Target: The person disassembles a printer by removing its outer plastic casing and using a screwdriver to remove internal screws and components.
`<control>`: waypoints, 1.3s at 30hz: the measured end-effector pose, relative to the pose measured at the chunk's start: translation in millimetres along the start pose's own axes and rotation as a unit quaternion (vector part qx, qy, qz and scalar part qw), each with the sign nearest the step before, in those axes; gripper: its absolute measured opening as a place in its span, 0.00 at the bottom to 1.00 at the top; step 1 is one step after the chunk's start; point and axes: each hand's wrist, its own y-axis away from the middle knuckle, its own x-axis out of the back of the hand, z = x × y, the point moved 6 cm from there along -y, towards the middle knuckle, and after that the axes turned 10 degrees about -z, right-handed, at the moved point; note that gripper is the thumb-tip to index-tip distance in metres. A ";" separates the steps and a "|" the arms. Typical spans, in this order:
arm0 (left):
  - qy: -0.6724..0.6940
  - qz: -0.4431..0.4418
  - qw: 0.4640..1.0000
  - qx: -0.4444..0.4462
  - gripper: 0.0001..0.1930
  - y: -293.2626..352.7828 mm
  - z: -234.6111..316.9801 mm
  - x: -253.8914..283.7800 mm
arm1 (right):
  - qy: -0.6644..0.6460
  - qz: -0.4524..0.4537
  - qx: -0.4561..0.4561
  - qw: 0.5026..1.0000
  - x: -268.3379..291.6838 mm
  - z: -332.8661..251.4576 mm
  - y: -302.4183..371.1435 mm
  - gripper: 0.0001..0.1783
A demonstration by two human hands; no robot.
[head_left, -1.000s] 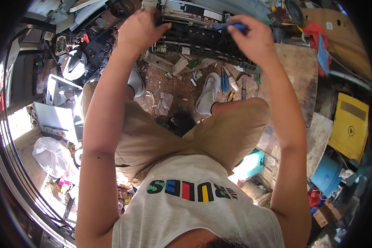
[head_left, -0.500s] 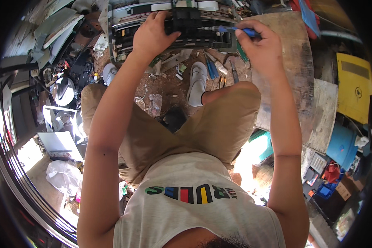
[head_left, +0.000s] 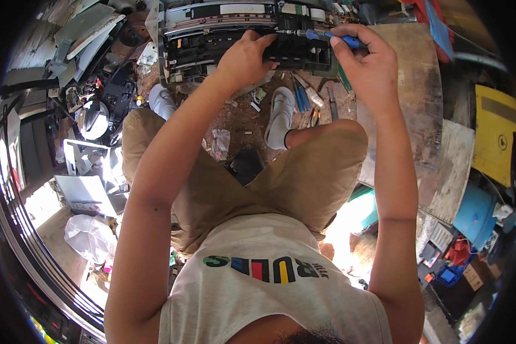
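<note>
In my right hand (head_left: 368,60) is a screwdriver (head_left: 318,36) with a blue handle, its shaft lying level and pointing left over an opened machine. The machine looks like a printer with its cover off, showing long rails and a black inner frame (head_left: 198,54). My left hand (head_left: 243,62) reaches over the front of this frame. Its index finger and thumb are spread apart, the index fingertip near the screwdriver's tip. Whether the left fingertips press on the machine I cannot tell.
Pliers-like blue-handled tools (head_left: 301,96) and small scraps lie on the dirt ground by my shoe (head_left: 281,112). A wooden board (head_left: 410,103) is at the right, beside a yellow panel (head_left: 494,135). Dismantled parts (head_left: 106,92) are heaped at the left.
My left hand has moved right along the machine, and its fingers have drawn in somewhat. A dark block on the rails appears farther right. The screwdriver stays in my right hand, slightly higher.
</note>
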 end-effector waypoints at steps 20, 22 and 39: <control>-0.099 -0.061 0.952 0.284 0.23 70.8 -135.3 151.7 | 0.222 -0.143 0.045 0.964 -72.7 9.1 -57.8 0.12; -0.099 -0.060 0.949 0.294 0.25 78.1 -142.9 149.5 | 0.219 -0.153 0.059 0.962 -73.4 7.6 -55.9 0.11; 0.011 -0.177 0.927 0.329 0.41 78.3 -164.5 84.3 | 0.427 -0.482 -0.114 0.756 -106.9 -19.7 -121.8 0.18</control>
